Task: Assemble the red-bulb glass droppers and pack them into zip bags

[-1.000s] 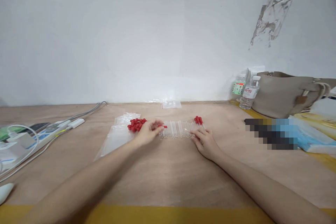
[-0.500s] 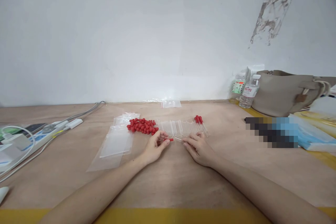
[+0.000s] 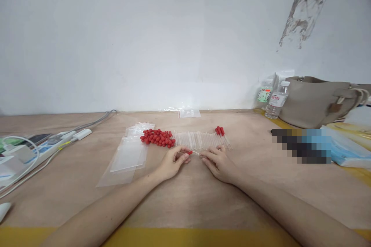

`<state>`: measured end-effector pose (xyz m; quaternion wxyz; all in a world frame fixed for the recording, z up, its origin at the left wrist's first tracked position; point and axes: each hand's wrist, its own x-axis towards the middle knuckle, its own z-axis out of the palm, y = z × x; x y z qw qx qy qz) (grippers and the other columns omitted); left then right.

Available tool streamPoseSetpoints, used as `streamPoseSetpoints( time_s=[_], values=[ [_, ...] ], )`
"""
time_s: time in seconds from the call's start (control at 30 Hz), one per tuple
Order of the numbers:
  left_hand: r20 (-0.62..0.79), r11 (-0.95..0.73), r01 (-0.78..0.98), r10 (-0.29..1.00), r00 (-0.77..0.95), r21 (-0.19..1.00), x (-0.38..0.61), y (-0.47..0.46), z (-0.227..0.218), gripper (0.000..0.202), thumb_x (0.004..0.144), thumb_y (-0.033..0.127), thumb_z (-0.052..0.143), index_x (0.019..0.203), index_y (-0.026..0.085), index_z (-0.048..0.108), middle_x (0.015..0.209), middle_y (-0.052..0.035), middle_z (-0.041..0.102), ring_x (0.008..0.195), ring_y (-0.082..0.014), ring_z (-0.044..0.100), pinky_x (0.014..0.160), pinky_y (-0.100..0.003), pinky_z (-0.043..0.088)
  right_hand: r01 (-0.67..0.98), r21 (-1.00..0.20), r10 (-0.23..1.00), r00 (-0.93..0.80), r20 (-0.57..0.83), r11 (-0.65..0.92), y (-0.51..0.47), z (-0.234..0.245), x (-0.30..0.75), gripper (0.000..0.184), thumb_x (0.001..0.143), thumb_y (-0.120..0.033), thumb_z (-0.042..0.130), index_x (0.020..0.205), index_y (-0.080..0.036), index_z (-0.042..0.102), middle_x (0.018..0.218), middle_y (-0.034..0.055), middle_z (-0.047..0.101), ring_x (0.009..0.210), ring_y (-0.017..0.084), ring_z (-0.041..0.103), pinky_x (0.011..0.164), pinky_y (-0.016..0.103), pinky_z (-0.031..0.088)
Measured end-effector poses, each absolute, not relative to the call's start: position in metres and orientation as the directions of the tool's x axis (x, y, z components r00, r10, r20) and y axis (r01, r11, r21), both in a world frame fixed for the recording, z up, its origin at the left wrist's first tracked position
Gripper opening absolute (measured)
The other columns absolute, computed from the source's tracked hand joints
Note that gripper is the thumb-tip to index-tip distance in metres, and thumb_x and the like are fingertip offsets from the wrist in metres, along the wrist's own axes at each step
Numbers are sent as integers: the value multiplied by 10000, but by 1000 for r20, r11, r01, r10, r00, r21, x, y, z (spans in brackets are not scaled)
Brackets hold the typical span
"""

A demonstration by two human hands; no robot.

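My left hand (image 3: 173, 162) pinches a red rubber dropper bulb (image 3: 190, 152) between thumb and fingers, its open end turned to the right. From the other side my right hand (image 3: 220, 165) grips a thin clear glass dropper tube (image 3: 196, 153). The tube's end is at the bulb's mouth; whether it sits inside I cannot tell. Beyond my left hand lies a heap of red bulbs (image 3: 157, 137). A row of clear tubes (image 3: 191, 139) lies side by side beyond both hands. At that row's right end are a few tubes fitted with red bulbs (image 3: 220, 131).
Clear plastic bags (image 3: 127, 158) lie left of the bulbs. A power strip (image 3: 43, 154) with cables is at far left. Two plastic bottles (image 3: 276, 102) and a grey-beige handbag (image 3: 313, 102) stand at back right, with a blue package (image 3: 348, 150) in front. A wall closes off the table's back.
The red bulb and the glass tube have come together; a gap showed between them before. My left hand has shifted slightly and tilted the bulb. The view has moved a little.
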<state>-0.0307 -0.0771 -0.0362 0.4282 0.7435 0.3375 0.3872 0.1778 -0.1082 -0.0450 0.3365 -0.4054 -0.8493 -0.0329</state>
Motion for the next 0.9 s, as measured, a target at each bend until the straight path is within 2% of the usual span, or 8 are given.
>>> streamPoseSetpoints(
  time_s=[0.13,0.3,0.47,0.9],
  values=[
    [300,-449,242,829,471,860,-29,-77,-37,252,759,334,560,911,133,555,790,-43,611,690,-148,593,628,-260,472,710,-206,659,-450,603,673,-109,-45,176,220,853,-205,401,1011,-203,554,813,30,575,747,124,507,759,313,266],
    [344,-494,240,812,471,836,-29,-76,-41,226,777,334,537,863,125,547,692,-15,581,584,-111,549,562,-227,447,703,-185,642,-467,608,686,-109,-46,174,224,864,-225,389,978,-194,580,784,30,564,742,120,503,743,306,262],
    [402,-590,328,775,488,738,-30,-80,-36,202,807,319,497,835,133,572,629,6,548,544,-94,502,525,-205,401,690,-177,643,-507,574,702,-111,-43,174,242,871,-210,370,966,-193,592,761,25,560,726,116,492,735,309,244],
    [405,-724,425,669,623,543,-33,-87,-27,164,818,266,491,812,158,614,737,-17,603,667,-115,521,603,-210,393,702,-11,626,-627,464,712,-108,-36,184,251,866,-184,351,928,-221,592,754,8,564,626,96,453,698,296,202]
  ],
)
